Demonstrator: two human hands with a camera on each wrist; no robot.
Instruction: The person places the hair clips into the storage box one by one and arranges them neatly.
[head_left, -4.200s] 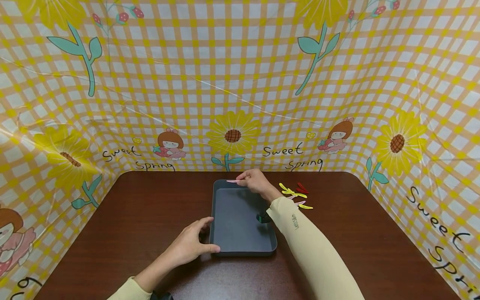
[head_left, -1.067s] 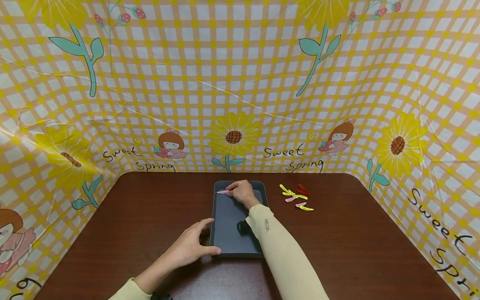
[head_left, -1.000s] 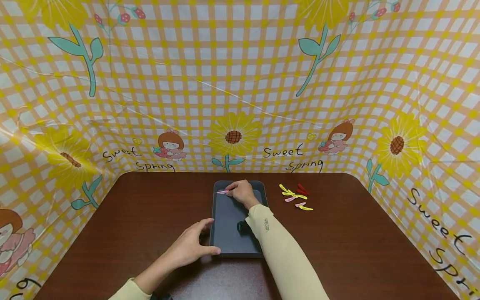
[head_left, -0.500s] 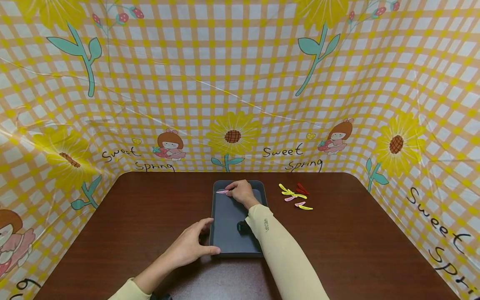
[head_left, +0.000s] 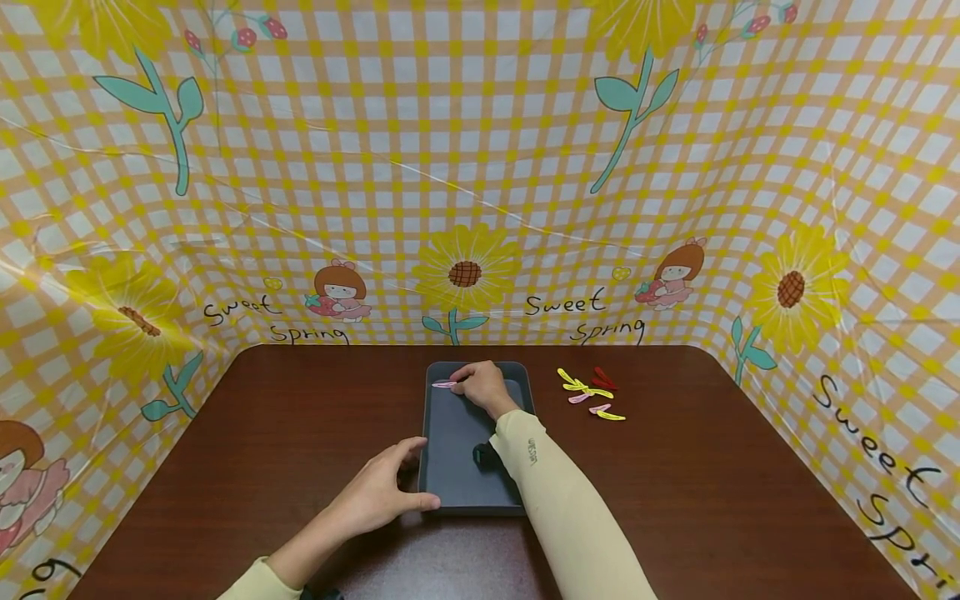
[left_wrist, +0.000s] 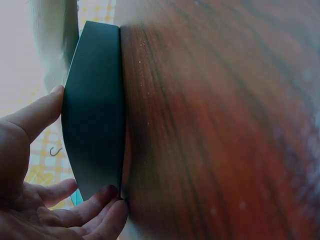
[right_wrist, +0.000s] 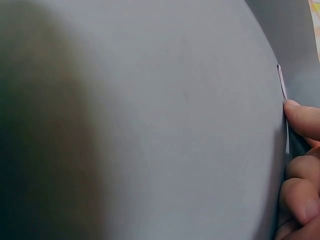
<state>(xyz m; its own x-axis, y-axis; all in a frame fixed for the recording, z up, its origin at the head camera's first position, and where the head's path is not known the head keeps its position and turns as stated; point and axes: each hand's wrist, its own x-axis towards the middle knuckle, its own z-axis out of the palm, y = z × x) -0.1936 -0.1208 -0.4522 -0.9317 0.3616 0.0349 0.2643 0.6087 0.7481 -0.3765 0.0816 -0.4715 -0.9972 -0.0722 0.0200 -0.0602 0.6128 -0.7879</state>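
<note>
My right hand (head_left: 486, 386) is inside the far end of a dark grey tray (head_left: 457, 467), pinching the right end of a pink hair clip (head_left: 442, 385). The clip lies crosswise close to the tray's far left corner. In the right wrist view, the thumb and curled fingers are at the right edge, with the clip's thin tip (right_wrist: 281, 80) showing past the thumb. My left hand (head_left: 378, 487) rests against the tray's left side with the fingers spread, thumb at the near left corner. The left wrist view has the thumb and fingertips touching the tray's outer wall (left_wrist: 95, 110).
Right of the tray, several yellow clips (head_left: 576, 385), pink clips (head_left: 579, 398) and red clips (head_left: 602, 379) lie loosely on the brown table (head_left: 697, 483). A checked cloth (head_left: 480, 167) with sunflowers rises behind and along both sides of the table.
Since the earliest frame, my right hand has brought the pink hair clip from over the far rim down into the tray. Over the last second nothing has visibly moved; my left hand stays put.
</note>
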